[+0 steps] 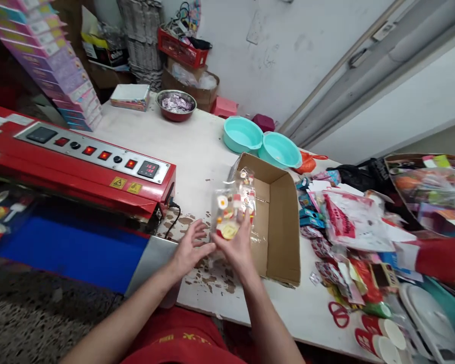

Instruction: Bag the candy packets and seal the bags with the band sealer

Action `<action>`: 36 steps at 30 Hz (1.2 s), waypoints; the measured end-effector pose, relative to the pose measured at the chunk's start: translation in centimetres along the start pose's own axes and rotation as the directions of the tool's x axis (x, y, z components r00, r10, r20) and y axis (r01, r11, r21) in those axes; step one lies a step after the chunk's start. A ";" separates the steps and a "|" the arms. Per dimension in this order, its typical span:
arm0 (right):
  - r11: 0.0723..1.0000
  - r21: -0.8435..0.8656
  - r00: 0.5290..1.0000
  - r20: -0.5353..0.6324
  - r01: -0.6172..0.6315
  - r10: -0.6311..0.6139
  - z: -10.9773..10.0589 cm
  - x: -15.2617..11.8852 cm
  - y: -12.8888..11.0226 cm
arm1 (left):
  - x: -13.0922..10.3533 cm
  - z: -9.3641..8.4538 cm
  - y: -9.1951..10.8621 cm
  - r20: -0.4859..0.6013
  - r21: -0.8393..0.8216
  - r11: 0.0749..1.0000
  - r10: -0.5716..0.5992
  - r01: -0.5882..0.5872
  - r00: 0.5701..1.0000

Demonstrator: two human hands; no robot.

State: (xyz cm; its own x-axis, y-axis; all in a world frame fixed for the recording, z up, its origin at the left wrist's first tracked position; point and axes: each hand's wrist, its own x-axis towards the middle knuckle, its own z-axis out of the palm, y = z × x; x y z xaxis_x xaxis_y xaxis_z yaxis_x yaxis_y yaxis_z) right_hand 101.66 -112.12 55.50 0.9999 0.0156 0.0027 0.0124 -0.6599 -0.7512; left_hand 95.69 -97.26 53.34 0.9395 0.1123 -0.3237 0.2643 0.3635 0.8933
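Two bare hands at the near side of an open cardboard carton [284, 227]. Carton: brown, matte, rectangular, straight-walled, with glossy streaks on its floor.

Clear packet [227, 217]: thin shiny film, small moulded pieces inside in white, yellow and red, one shaped like a fried egg. Position: raised in front of the body, by the carton's left wall, overlapping it in view.

Right hand [237, 250]: partly closed on the packet, thumb stretched along its lower edge, fingers up its right side. Left hand [191, 250]: open, fingers spread and slightly curled, thumb pointing to the packet's lower corner; contact cannot be told.

Surroundings: white tabletop [197, 146], paint flaked to brown patches near the hands. Red metal machine [79, 172] at left, smooth casing, lit switches, flat blue belt [68, 247]. Two round turquoise plastic basins [242, 134] beyond the carton. Crinkled plastic bag [358, 222] on the pile at right.
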 end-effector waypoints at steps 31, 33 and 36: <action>0.763 0.482 0.750 0.662 -0.431 0.005 7.1 0.4 -4.1 | -2.3 -9.7 2.5 -0.279 -0.315 0.939 -0.234 0.142 0.931; 0.754 0.492 0.753 0.658 -0.435 0.005 7.6 -0.2 -4.3 | -1.5 -10.4 3.6 -0.294 -0.283 0.943 -0.260 0.176 0.920; 0.733 0.522 0.783 0.622 -0.436 0.024 8.3 -0.7 -4.2 | -0.5 -10.8 4.1 -0.348 -0.286 0.937 -0.296 0.200 0.890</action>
State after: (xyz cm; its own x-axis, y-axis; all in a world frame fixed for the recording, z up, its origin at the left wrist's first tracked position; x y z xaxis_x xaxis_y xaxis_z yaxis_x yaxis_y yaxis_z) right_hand 100.86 -103.11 53.18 0.7770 0.4635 -0.4260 -0.4324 -0.0987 -0.8962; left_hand 93.94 -85.88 53.78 0.6817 0.3140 -0.6608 0.3734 0.6273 0.6834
